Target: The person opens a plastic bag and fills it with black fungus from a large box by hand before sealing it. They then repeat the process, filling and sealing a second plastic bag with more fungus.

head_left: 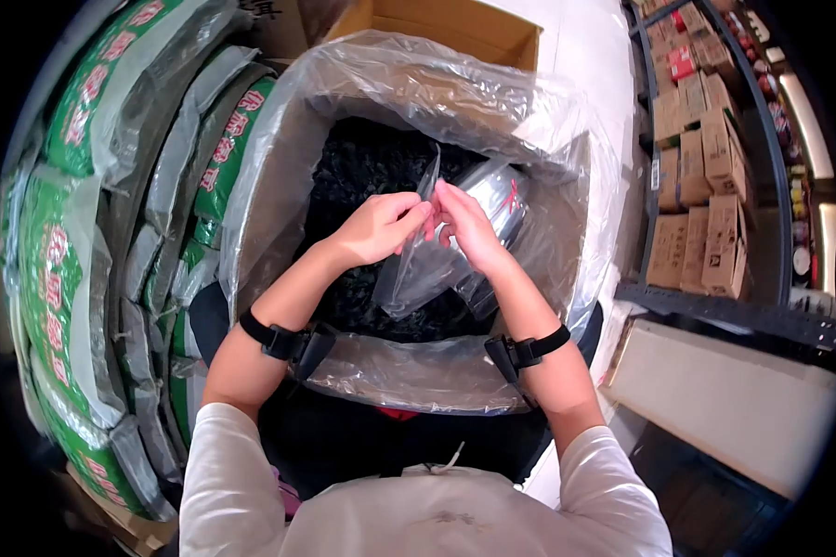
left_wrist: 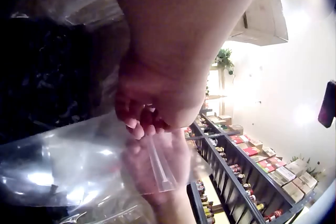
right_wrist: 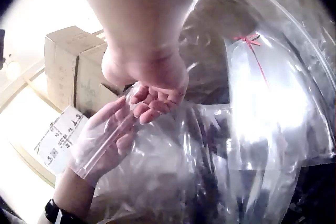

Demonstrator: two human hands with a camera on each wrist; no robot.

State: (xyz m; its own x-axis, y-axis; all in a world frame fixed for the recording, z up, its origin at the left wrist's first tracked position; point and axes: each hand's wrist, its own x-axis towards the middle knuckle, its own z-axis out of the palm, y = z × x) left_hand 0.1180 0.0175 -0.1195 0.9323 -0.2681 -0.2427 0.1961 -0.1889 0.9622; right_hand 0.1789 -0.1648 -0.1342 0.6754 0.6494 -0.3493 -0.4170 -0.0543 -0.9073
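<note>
Both hands meet over a large lined carton. My left hand (head_left: 381,226) and my right hand (head_left: 469,230) pinch the upper edge of a clear plastic bag (head_left: 407,283) between their fingertips. In the right wrist view the left hand (right_wrist: 105,137) shows through the bag's thin film, while the right hand's fingers (right_wrist: 152,103) curl at its edge. A stack of flat clear bags (head_left: 502,200), tied with red string (right_wrist: 252,40), lies just beyond the right hand. Dark, crinkled dried pieces (head_left: 358,162) fill the carton below.
A clear liner (head_left: 418,371) drapes over the carton's walls. Green-and-white printed sacks (head_left: 65,288) are piled at the left. An open cardboard box (head_left: 446,23) stands behind. To the right, a dark metal shelf (head_left: 715,302) holds several small cartons (head_left: 692,176).
</note>
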